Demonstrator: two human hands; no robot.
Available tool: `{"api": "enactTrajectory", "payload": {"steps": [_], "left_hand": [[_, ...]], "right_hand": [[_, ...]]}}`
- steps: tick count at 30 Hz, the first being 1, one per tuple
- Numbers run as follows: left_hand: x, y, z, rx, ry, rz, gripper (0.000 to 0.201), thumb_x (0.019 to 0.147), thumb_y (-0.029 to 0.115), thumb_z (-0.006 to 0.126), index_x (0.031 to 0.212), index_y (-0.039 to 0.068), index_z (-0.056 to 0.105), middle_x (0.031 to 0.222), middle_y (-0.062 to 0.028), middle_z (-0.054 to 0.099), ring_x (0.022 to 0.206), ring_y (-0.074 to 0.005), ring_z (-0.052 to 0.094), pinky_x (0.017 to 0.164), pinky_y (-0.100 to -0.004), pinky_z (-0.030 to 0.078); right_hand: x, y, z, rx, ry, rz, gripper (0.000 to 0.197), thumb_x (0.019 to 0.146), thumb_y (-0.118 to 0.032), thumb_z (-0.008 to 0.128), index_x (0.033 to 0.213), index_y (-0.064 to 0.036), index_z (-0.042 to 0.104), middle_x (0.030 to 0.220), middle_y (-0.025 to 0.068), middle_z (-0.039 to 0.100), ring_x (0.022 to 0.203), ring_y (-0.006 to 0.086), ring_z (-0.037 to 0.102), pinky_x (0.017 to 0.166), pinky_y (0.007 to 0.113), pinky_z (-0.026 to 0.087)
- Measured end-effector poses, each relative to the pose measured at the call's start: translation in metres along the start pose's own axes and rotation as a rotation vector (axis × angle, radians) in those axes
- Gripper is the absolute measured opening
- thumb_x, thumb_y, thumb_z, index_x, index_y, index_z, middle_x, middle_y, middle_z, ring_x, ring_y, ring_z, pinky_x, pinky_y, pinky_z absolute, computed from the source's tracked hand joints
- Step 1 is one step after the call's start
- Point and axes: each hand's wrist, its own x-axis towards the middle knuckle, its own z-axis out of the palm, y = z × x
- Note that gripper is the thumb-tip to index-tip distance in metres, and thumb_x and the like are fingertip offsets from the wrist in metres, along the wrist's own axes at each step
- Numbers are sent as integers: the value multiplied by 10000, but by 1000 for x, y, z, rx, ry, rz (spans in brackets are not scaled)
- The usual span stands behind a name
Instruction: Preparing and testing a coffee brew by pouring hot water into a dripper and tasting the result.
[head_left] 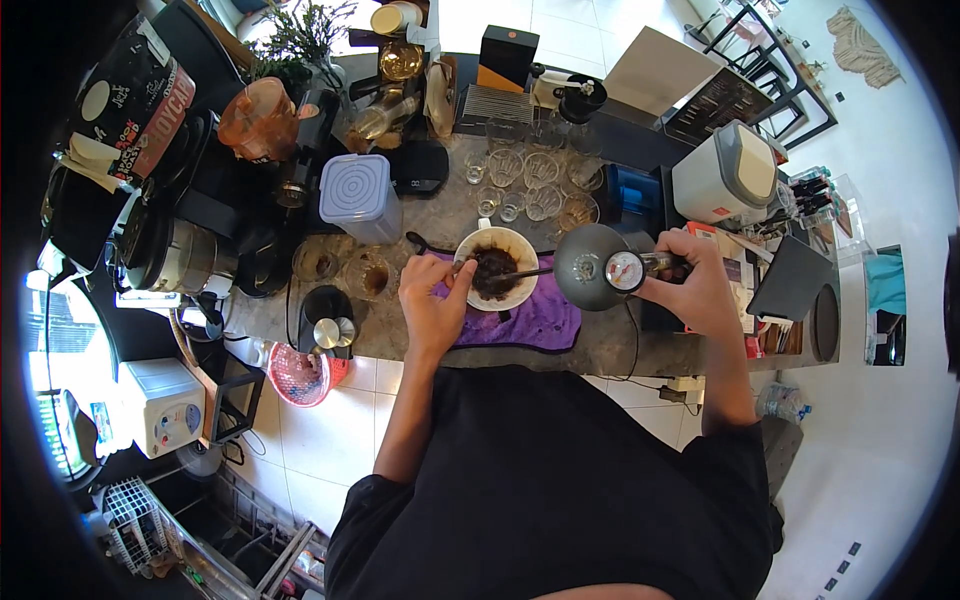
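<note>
My right hand (695, 278) grips the handle of a dark grey gooseneck kettle (580, 262) with a round dial thermometer (624, 271) in its lid. The kettle's thin spout (530, 272) reaches left over a white coffee dripper (522, 243). Wet dark coffee grounds (494, 268) lie inside the dripper. At its left rim is my left hand (432, 298), thumb and fingers pinched together; what sits between them is too small to make out. Beneath the dripper spreads a purple cloth (535, 322). Whatever the dripper stands on is hidden.
Several clear glasses (541, 170) stand behind the dripper. A lidded plastic container (358, 190) and a black scale (418, 167) are to the back left. Used glasses (370, 275) sit left of my left hand. A white bin-shaped canister (722, 175) stands at the right. The counter's front edge runs before me.
</note>
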Motion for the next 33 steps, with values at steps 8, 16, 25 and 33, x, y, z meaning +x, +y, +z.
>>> {"api": "enactTrajectory", "payload": {"steps": [8,16,25,33], "left_hand": [[2,-1,-3,17,-37,-4,244,798,93,776,654,2,602,621,-75,508,670,-265,497,651,-392,375],[5,-10,-6,-8,-33,14,170,799,86,774,705,11,654,622,-70,518,667,-255,505,645,-379,377],[15,-16,-14,-76,-147,29,190,789,89,781,693,9,638,630,-63,526,670,-249,507,663,-371,387],[29,-17,-21,-129,-274,25,177,796,93,768,705,1,647,635,-66,530,678,-246,511,675,-374,394]], "right_hand": [[-1,-1,4,-14,91,11,409,660,-204,889,739,-16,534,711,-5,427,638,85,420,569,267,337],[-16,-10,-2,-149,87,11,412,654,-214,884,738,-10,536,710,6,445,625,102,420,554,272,331],[-19,-26,16,-109,136,35,427,652,-224,886,739,-3,531,722,20,455,634,105,422,554,276,336],[-31,-42,13,-159,249,98,421,653,-234,887,793,-16,556,727,6,503,661,87,473,571,251,385]]}}
